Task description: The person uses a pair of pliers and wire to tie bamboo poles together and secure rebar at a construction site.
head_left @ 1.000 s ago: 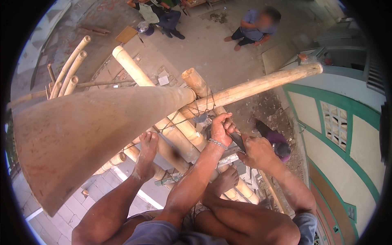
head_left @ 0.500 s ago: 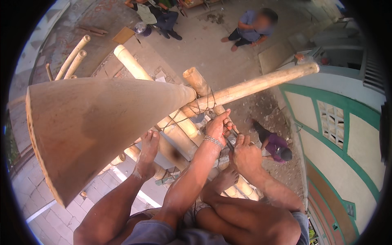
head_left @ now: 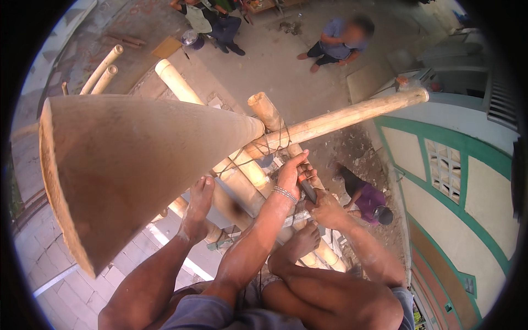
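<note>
My left hand (head_left: 290,175), a beaded band at its wrist, is just below the lashed joint of the bamboo poles. Its fingers curl round the upper end of a dark strip-like piece (head_left: 308,191) with a bit of orange near the fingers; I cannot make out its exact kind. My right hand (head_left: 327,210) grips its lower end, fingers bent. Both hands are close to a slanting bamboo pole (head_left: 296,149). Dark cord (head_left: 268,144) winds round the joint where a long bamboo pole (head_left: 352,119) meets a thick bamboo pole (head_left: 137,159) reaching toward me.
My bare feet (head_left: 199,201) rest on the bamboo framework (head_left: 236,184), high above paving (head_left: 77,308). A person in purple (head_left: 368,201) is below at right. A person in blue (head_left: 342,41) and another seated person (head_left: 214,25) are farther off. A green-trimmed wall (head_left: 467,176) stands right.
My right hand has moved slightly down and left, showing more of the dark piece between the hands. The person in purple has shifted a little. My left hand stays near the joint.
</note>
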